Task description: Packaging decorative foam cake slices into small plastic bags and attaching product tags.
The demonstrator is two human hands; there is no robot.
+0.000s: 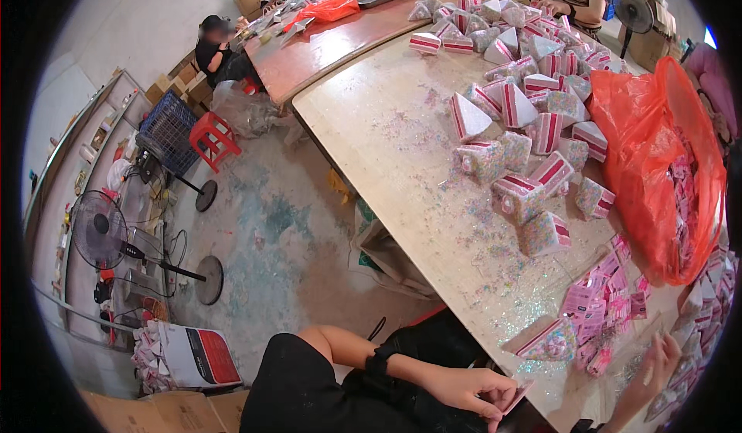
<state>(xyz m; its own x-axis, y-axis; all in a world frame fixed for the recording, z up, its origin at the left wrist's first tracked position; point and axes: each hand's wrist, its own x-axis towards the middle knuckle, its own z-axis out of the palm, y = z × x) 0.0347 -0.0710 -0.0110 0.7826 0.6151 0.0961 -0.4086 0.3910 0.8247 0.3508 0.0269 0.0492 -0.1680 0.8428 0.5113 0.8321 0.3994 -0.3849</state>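
A small pink card (519, 399) is pinched between thumb and fingers of the left hand (481, 393), just at the near edge of the pale tabletop (363, 135). The right hand (657, 363) is held near the pink packets (589, 298); whether anything is gripped by it cannot be made out.

The card could be dropped to the floor (263, 247) if the pinch were loosened, since it is held so near the edge. The closest cake-slice wedge (547, 342), lying near that edge, might be knocked off by a careless sleeve or wrist. Specks could be picked up on a card laid down in the loose glitter (483, 274).

Further cake-slice wedges (516, 104) are heaped toward the far end, beside a red plastic bag (634, 147) filled with pink packets. A reddish tabletop (309, 62) is set against the far end. Beyond the stained floor, a pedestal fan (100, 228), a red stool (214, 138) and a blue crate (168, 122) are placed along the left.
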